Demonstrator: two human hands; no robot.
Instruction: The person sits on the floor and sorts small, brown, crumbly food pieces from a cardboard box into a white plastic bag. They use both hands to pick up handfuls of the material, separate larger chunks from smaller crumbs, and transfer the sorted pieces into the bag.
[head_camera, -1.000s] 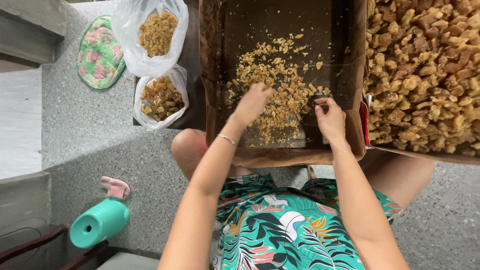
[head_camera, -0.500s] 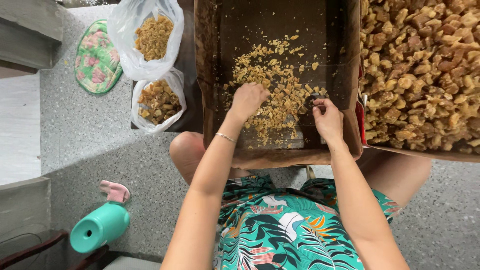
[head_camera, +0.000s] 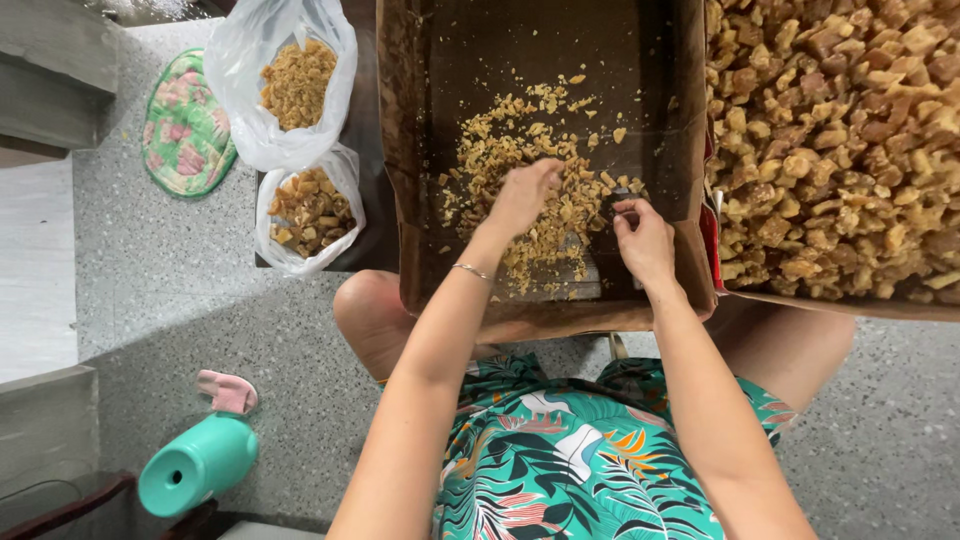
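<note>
A brown cardboard box (head_camera: 425, 150) sits in front of the person's knees, its long axis running away from the body toward the top of the view, open side up. Inside it lies a loose heap of small golden crumbs (head_camera: 520, 140), spread in a band from the near middle of the box floor up toward the far right.

The left hand (head_camera: 522, 195) rests on the heap near its middle, fingers curled down into the crumbs; whether they pinch anything cannot be told. A thin bracelet (head_camera: 472, 271) circles that wrist. The right hand (head_camera: 643, 238) is just beside the heap's right edge, fingers drawn together on a small dark piece, though the piece is too small to make out.

To the right, touching the box, a large tray (head_camera: 800, 300) is piled full with bigger brown chunks (head_camera: 840, 130). To the left stand two clear plastic bags: the upper bag (head_camera: 240, 60) holds fine crumbs, the lower bag (head_camera: 345, 180) holds coarser chunks. Further left lies a round floral pad (head_camera: 185, 130). A teal bottle (head_camera: 198, 463) lies on its side on the speckled floor (head_camera: 140, 290), near the left knee.
</note>
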